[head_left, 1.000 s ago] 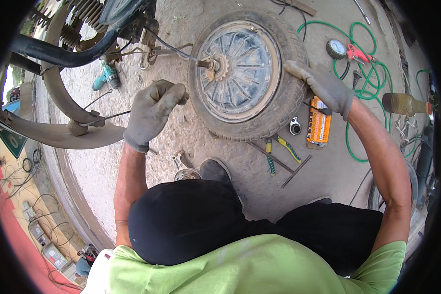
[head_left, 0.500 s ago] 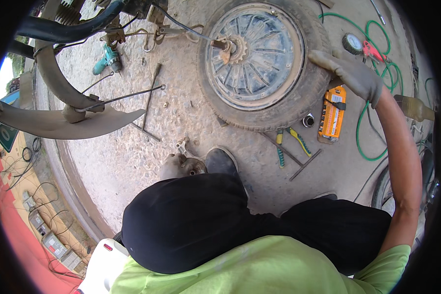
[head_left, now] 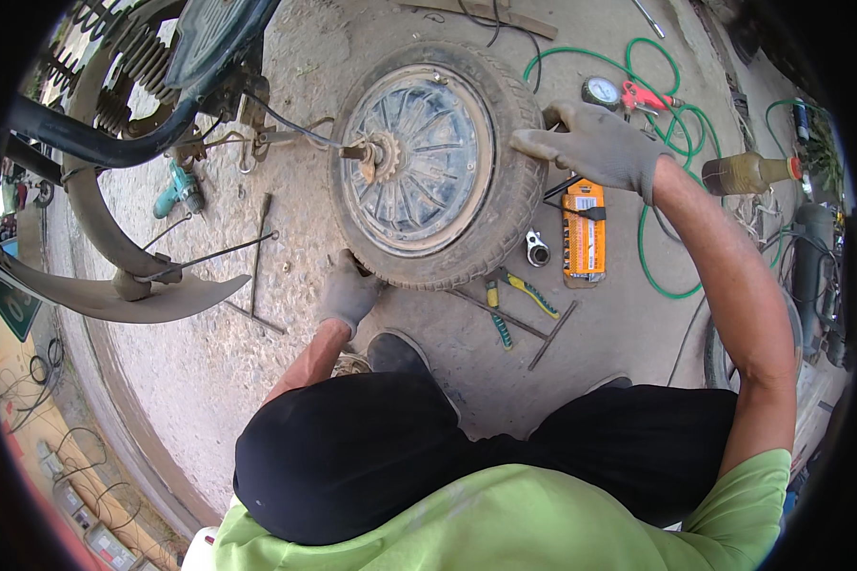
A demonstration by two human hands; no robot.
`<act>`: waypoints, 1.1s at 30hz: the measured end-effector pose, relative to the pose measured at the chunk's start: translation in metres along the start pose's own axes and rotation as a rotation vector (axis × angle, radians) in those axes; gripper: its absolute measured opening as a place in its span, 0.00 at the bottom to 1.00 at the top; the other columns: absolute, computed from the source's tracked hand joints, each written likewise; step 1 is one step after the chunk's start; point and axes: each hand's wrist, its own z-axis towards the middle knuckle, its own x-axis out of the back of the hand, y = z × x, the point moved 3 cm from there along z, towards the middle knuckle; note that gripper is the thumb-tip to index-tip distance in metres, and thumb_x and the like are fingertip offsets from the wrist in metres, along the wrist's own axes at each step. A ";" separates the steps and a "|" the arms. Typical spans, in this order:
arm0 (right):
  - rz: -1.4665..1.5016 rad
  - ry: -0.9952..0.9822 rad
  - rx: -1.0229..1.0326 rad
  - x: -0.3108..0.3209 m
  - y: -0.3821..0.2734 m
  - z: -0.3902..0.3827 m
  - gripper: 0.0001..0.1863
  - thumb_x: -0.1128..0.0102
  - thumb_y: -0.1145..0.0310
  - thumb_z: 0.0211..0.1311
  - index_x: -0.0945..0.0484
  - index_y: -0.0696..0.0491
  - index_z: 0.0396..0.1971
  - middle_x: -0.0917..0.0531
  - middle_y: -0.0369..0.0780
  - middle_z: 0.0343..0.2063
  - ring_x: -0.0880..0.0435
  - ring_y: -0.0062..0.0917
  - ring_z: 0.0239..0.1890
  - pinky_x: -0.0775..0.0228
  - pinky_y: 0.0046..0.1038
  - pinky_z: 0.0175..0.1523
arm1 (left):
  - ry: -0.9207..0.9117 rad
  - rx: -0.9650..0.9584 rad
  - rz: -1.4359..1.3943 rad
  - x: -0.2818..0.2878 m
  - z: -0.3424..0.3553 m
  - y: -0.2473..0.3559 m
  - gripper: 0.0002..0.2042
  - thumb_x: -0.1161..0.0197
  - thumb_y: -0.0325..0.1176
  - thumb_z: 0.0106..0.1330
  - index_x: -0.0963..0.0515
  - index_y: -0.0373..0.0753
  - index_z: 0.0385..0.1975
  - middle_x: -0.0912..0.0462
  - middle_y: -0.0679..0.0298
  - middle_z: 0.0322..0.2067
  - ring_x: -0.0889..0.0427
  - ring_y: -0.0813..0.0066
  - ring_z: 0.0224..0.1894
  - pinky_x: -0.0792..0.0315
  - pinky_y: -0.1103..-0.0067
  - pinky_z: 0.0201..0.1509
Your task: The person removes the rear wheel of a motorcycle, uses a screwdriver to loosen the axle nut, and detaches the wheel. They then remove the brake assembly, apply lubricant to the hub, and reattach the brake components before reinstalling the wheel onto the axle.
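Here, a dusty wheel [head_left: 419, 176] rests on gritty ground [head_left: 209, 371], its ribbed disc [head_left: 443, 143] scuffed blue-grey within a treaded rubber tyre [head_left: 516, 190]; the right hand [head_left: 600, 147] spreads gloved fingers [head_left: 538, 144] there; whether the left hand [head_left: 349, 293], below, grips, I cannot tell.

Bright daylight pales the ground [head_left: 195, 366] at left, while fisheye distortion bends the black-rimmed edges.
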 end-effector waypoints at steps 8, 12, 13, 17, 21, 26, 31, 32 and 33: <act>-0.040 0.357 0.185 0.034 -0.009 -0.033 0.33 0.28 0.48 0.70 0.17 0.62 0.60 0.08 0.46 0.40 0.08 0.36 0.44 0.17 0.37 0.52 | -0.145 0.303 -0.920 0.011 -0.032 -0.058 0.07 0.32 0.28 0.75 0.22 0.36 0.47 0.10 0.57 0.35 0.10 0.74 0.37 0.14 0.74 0.42; 0.038 0.501 0.488 0.010 -0.036 -0.051 0.32 0.27 0.51 0.69 0.18 0.60 0.63 0.10 0.49 0.44 0.08 0.39 0.46 0.16 0.40 0.52 | -0.074 -0.032 -1.207 0.040 -0.088 0.010 0.19 0.29 0.24 0.71 0.27 0.33 0.58 0.11 0.52 0.44 0.08 0.62 0.43 0.12 0.70 0.50; 0.086 0.443 0.574 0.002 -0.056 -0.056 0.31 0.27 0.52 0.69 0.18 0.59 0.63 0.10 0.49 0.45 0.08 0.41 0.46 0.15 0.41 0.52 | -0.060 -0.087 -1.165 0.051 -0.098 0.030 0.21 0.28 0.24 0.70 0.28 0.33 0.59 0.11 0.52 0.45 0.08 0.61 0.44 0.12 0.70 0.51; 0.164 0.214 0.739 -0.055 -0.088 -0.070 0.35 0.27 0.56 0.69 0.25 0.57 0.70 0.11 0.50 0.44 0.09 0.47 0.46 0.15 0.44 0.51 | -0.317 -0.227 -0.983 0.073 -0.081 0.109 0.22 0.26 0.25 0.70 0.26 0.30 0.61 0.11 0.55 0.49 0.10 0.69 0.49 0.14 0.71 0.55; 0.208 0.116 0.675 -0.086 -0.091 -0.066 0.35 0.34 0.60 0.72 0.31 0.56 0.74 0.12 0.56 0.44 0.09 0.54 0.41 0.16 0.49 0.46 | -0.568 -0.231 -1.004 0.065 -0.063 0.165 0.17 0.29 0.29 0.77 0.21 0.29 0.60 0.10 0.58 0.49 0.11 0.76 0.46 0.17 0.78 0.54; 0.129 0.200 0.471 -0.039 -0.062 -0.064 0.31 0.39 0.68 0.74 0.29 0.56 0.75 0.11 0.55 0.52 0.10 0.51 0.52 0.16 0.45 0.58 | -0.030 -0.366 -0.716 0.087 -0.027 0.158 0.20 0.26 0.35 0.76 0.19 0.28 0.60 0.09 0.58 0.45 0.11 0.77 0.45 0.17 0.79 0.51; 0.013 0.073 0.418 -0.009 -0.080 -0.055 0.28 0.40 0.67 0.73 0.23 0.52 0.72 0.11 0.55 0.50 0.10 0.49 0.53 0.17 0.47 0.56 | 0.313 -0.415 -0.314 0.095 0.014 0.132 0.28 0.20 0.42 0.70 0.20 0.28 0.60 0.09 0.58 0.42 0.11 0.74 0.42 0.17 0.77 0.48; -0.018 0.053 0.403 -0.007 -0.082 -0.052 0.27 0.41 0.67 0.73 0.22 0.52 0.71 0.10 0.55 0.49 0.10 0.49 0.52 0.17 0.48 0.55 | 0.247 -0.379 -0.358 0.092 0.020 0.134 0.28 0.20 0.41 0.70 0.20 0.28 0.60 0.10 0.58 0.42 0.12 0.75 0.42 0.18 0.77 0.48; -0.059 0.047 0.395 -0.009 -0.085 -0.047 0.26 0.41 0.67 0.73 0.21 0.51 0.70 0.10 0.54 0.46 0.10 0.50 0.49 0.17 0.48 0.53 | 0.180 -0.344 -0.402 0.088 0.026 0.137 0.28 0.20 0.41 0.70 0.20 0.27 0.61 0.11 0.59 0.43 0.13 0.76 0.42 0.18 0.77 0.49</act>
